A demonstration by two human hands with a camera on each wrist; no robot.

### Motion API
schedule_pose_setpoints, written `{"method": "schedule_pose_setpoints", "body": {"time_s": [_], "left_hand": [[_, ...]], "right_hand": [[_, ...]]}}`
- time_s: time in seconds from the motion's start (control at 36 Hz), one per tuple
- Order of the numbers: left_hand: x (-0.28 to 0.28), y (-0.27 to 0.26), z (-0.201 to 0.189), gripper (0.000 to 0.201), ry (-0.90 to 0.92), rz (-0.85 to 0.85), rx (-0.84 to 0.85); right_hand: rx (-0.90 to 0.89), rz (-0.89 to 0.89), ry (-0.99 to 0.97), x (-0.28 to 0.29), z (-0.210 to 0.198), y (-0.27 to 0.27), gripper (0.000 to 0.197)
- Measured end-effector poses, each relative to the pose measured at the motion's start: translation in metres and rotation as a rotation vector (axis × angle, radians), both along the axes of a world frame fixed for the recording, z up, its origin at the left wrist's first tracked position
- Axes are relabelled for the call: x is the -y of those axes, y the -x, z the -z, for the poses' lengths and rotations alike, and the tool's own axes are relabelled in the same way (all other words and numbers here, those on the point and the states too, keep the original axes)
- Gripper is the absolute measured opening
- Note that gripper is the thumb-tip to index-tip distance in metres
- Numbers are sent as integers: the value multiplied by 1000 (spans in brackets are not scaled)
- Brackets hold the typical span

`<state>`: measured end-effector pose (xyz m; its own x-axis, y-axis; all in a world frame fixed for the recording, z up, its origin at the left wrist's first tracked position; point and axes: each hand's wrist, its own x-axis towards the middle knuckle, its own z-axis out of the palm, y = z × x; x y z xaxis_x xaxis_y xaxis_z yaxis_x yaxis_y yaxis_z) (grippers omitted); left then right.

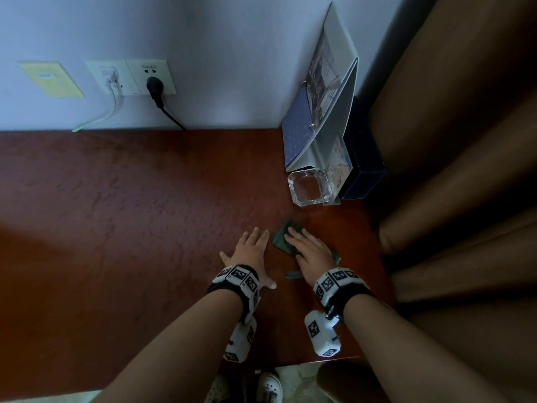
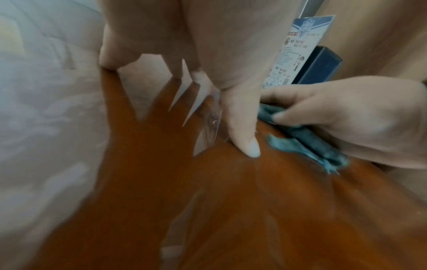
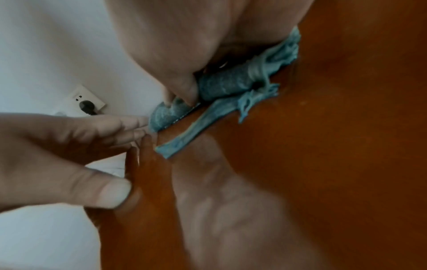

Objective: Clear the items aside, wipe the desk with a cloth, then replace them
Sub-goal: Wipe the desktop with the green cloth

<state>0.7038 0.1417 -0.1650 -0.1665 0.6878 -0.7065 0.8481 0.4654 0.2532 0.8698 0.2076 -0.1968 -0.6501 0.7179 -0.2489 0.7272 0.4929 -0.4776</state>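
The reddish-brown desk (image 1: 130, 216) fills most of what I see, running back to a pale wall (image 1: 203, 39) and bordered on my right by heavy brown curtains (image 1: 465, 170). On the wall sit a double socket plate (image 1: 132, 77) with a black plug (image 1: 153, 85) and a white cable, and a yellowish panel (image 1: 50, 79) further left. In the far right corner of the desk the cleared things stand together: a ring binder (image 1: 325, 112) propped open against the wall, a dark blue box (image 1: 363, 158) just beside it against the curtain, and a clear glass ashtray (image 1: 311, 186) in front of the binder.

Nearer me, both my hands lie on the desk side by side. My left hand (image 1: 250, 254) rests flat on the bare wood, fingers straight and spread, thumb out to the side, holding nothing. My right hand (image 1: 312, 251) lies palm down on the teal cloth (image 1: 283, 238), fingers fairly straight and pressing it onto the desk, the thumb tip resting on the fabric rather than curling round it. The cloth is bunched and folded under that palm, on the right part of the desk, in front of the ashtray and apart from it. A thin twisted strip of the cloth (image 3: 196, 131) trails out onto the wood, ending close to my left fingertips (image 3: 138, 121). At the near edge of the desk, my white shoes (image 1: 270, 386) show on the floor.
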Motion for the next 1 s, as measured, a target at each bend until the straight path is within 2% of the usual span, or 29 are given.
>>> {"method": "schedule_pose_setpoints", "body": {"time_s": [0.14,0.22,0.31,0.39,0.44,0.53,0.58,0.75,0.86,1.0], "left_hand": [[12,-4,0,124,-77,-28,4],[20,-5,-2,120,-61,18,-46],[27,-2,-1,123,6,40,-67],[32,5,2,125,56,28,-32],[34,8,3,125,51,30,-26],[35,7,4,125,35,18,-19],[35,7,4,125,35,10,-6],[36,6,6,128,30,-12,4],[36,4,6,134,19,-39,3],[38,1,4,130,14,-36,-4]], "right_hand": [[-207,20,116,6,-6,-17,54],[-341,318,267,6,-24,-22,53],[-456,647,198,-2,-24,-31,55],[-440,806,138,-7,-13,-31,51],[-305,729,131,-8,-4,-22,52],[1,527,84,-12,4,-4,55],[91,451,87,-14,2,9,59],[125,171,38,-3,2,27,59],[86,-29,2,1,3,15,53],[72,-248,13,10,3,-1,50]]}}
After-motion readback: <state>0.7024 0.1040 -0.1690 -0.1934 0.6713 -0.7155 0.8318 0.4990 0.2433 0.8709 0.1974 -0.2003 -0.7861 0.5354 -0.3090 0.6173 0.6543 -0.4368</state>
